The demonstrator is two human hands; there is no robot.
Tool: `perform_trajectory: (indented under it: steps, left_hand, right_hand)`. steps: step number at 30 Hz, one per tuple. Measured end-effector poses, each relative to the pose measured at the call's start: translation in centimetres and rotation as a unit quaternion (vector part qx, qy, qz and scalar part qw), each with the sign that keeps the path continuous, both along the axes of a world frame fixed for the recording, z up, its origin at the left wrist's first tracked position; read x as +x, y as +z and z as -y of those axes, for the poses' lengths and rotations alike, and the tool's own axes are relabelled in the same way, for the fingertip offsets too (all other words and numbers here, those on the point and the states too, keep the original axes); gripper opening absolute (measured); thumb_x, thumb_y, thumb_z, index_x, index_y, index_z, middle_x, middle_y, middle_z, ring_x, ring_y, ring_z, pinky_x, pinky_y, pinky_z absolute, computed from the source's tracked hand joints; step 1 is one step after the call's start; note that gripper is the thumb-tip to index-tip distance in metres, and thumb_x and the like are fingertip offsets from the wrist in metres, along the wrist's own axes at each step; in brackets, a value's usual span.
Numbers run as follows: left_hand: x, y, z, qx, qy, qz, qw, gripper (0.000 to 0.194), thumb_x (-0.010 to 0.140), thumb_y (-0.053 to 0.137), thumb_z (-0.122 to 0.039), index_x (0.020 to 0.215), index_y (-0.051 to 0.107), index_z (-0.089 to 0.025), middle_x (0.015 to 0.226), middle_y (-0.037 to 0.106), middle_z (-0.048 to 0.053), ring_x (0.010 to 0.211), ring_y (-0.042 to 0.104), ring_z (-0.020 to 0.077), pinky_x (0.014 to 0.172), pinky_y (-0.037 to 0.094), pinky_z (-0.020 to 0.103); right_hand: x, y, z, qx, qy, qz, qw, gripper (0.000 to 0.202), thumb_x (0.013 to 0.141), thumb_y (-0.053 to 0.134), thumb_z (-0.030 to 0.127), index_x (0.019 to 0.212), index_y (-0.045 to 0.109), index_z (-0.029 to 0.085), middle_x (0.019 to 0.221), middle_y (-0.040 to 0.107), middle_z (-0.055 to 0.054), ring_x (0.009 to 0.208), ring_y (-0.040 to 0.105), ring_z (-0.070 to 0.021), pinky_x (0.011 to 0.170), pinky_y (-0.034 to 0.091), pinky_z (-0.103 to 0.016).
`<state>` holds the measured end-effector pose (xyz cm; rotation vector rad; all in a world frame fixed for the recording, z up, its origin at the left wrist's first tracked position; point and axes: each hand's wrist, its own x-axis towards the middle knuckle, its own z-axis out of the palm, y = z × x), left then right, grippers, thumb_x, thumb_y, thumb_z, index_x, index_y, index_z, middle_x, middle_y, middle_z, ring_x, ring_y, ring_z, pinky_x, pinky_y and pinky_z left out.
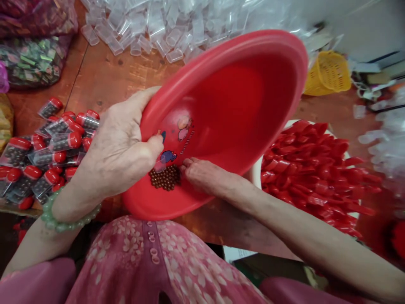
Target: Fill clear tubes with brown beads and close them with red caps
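Note:
A large red basin [240,97] is tilted on its side over my lap and the table edge. My left hand [123,143] grips its left rim, thumb inside, with a small clear plastic container [162,163] at the thumb's lower side. Small brown beads [165,177] lie gathered at the low part of the basin below that container. My right hand [202,175] is inside the basin at the right edge of the beads, its fingers curled together; what they hold, if anything, is hidden.
Filled clear containers with red caps [47,156] are piled at the left. Many clear containers [136,25] cover the back. At the right stand a white tub of red plastic pieces [306,173] and a yellow basket [330,74]. Bags [34,59] lie at the back left.

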<state>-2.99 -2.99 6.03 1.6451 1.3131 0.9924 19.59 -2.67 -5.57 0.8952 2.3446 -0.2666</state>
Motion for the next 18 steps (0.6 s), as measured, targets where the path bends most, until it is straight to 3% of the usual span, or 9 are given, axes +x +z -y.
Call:
perform_trajectory:
  steps: [6, 11, 18]
  left_hand:
    - [0.6, 0.7, -0.4, -0.004, -0.005, -0.044, 0.999, 0.023, 0.084, 0.058, -0.014, 0.102, 0.071, -0.021, 0.092, 0.072, -0.003, 0.083, 0.068, 0.0193, 0.087, 0.055, 0.035]
    - [0.9, 0.9, -0.3, -0.025, -0.006, -0.019, 0.999, 0.031, 0.080, 0.060, -0.007, 0.104, 0.071, -0.024, 0.096, 0.072, -0.001, 0.089, 0.069, 0.0240, 0.089, 0.054, 0.039]
    - [0.5, 0.5, -0.2, -0.017, 0.002, -0.036, 0.999, 0.036, 0.078, 0.062, -0.009, 0.111, 0.068, -0.020, 0.107, 0.071, -0.002, 0.091, 0.067, 0.0199, 0.093, 0.052, 0.035]
  right_hand:
    - [-2.4, 0.3, 0.9, -0.045, -0.013, -0.045, 0.998, 0.029, 0.083, 0.046, 0.005, 0.101, 0.068, 0.006, 0.100, 0.069, -0.018, 0.087, 0.067, -0.0233, 0.074, 0.050, -0.031]
    - [-4.8, 1.1, 0.6, -0.117, -0.054, -0.152, 0.980, 0.026, 0.079, 0.051, 0.010, 0.101, 0.066, 0.008, 0.102, 0.068, -0.018, 0.087, 0.067, -0.0242, 0.072, 0.051, -0.032]
    - [-6.0, 1.0, -0.1, -0.193, -0.043, -0.361, 0.911, 0.016, 0.082, 0.051, 0.014, 0.094, 0.062, 0.012, 0.099, 0.066, -0.013, 0.083, 0.062, -0.0187, 0.077, 0.052, -0.033]
